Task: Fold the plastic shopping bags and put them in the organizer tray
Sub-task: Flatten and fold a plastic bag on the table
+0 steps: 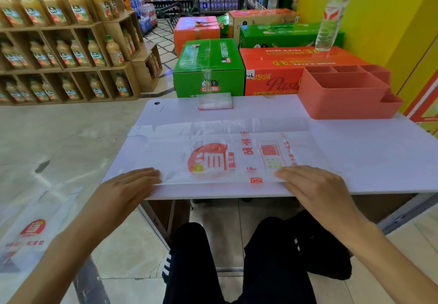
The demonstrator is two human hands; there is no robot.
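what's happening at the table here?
A person is folding a plastic shopping bag spread flat on a white table in a store. The left hand and right hand both rest on the bag's near edge, fingers flat. A small, already folded bag lies at the table's far side. The red organizer tray stands at the far right corner, and its visible compartments look empty. More bags lie to the left.

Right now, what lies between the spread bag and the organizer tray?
Only bare white tabletop, in the head view, separates the spread bag from the organizer tray.
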